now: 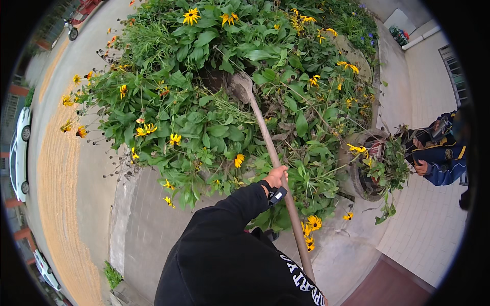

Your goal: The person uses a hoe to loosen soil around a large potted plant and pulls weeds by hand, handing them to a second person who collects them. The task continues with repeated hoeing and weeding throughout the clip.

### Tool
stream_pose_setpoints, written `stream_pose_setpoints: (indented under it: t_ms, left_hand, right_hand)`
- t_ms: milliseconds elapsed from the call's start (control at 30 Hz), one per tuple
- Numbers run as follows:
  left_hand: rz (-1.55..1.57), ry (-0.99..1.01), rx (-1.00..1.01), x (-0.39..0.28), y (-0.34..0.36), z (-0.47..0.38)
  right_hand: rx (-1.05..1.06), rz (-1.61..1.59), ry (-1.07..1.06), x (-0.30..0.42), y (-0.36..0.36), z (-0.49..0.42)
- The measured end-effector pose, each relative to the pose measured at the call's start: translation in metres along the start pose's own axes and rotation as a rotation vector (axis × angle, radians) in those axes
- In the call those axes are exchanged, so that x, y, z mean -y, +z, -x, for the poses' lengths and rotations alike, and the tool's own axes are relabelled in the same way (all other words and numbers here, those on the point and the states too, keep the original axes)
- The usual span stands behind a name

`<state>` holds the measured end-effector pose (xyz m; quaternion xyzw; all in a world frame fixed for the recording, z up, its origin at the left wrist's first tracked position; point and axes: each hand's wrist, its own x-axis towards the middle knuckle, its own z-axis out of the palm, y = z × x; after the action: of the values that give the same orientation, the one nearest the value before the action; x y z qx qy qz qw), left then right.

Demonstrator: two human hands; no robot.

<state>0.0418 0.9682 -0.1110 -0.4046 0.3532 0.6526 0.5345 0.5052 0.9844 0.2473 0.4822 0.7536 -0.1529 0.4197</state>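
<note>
My left hand [276, 176], in a black sleeve with a black band and a small device at the wrist, is closed around the long wooden handle [264, 128] of a shovel. The soil-caked shovel blade [241, 87] lies at a dark gap among leafy green plants [218, 132] with yellow flowers. The handle slants down to the bottom edge, beside my black top with white lettering. Only a sliver of skin shows at the bottom edge near the handle; whether it is my right hand, and what it holds, cannot be told.
At the right, a person in a dark blue jacket [446, 170] stands by a round planter [350, 168] with uprooted-looking plants over it. A tiled wall [417, 214] rises behind. A concrete curb [124, 222] runs at the lower left; beyond are spread yellowish grain [57, 183] and parked cars.
</note>
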Motion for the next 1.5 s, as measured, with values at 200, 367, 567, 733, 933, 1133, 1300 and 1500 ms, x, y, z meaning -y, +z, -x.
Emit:
stream_pose_setpoints:
  t_ms: [200, 367, 567, 733, 933, 1133, 1300, 1500]
  left_hand:
    - [-0.195, 0.034, -0.078, 0.004, -0.004, -0.009]
    - [-0.035, 0.049, 0.079, -0.001, 0.009, -0.002]
    - [0.053, 0.020, 0.151, -0.004, 0.027, 0.016]
    - [-0.009, 0.045, 0.118, -0.007, 0.011, 0.000]
    - [-0.141, 0.119, -0.148, 0.013, 0.005, -0.011]
    - [-0.274, 0.135, -0.266, 0.026, -0.010, -0.026]
    - [-0.137, 0.100, 0.001, 0.029, -0.020, -0.015]
    - [0.035, 0.043, 0.169, 0.044, -0.027, -0.004]
  right_hand:
    - [0.097, -0.300, -0.172, -0.006, 0.010, -0.017]
    - [0.045, -0.380, -0.018, 0.061, -0.071, 0.012]
    - [0.002, -0.049, -0.034, 0.085, -0.116, 0.020]
    - [0.013, -0.143, -0.137, 0.082, -0.099, 0.001]
    - [0.325, -0.714, -0.058, 0.042, -0.026, -0.026]
    - [0.475, -0.686, -0.041, -0.004, 0.019, -0.055]
    - [0.470, -0.636, -0.076, -0.016, 0.029, -0.062]
    - [0.344, -0.597, -0.057, 0.011, 0.012, -0.050]
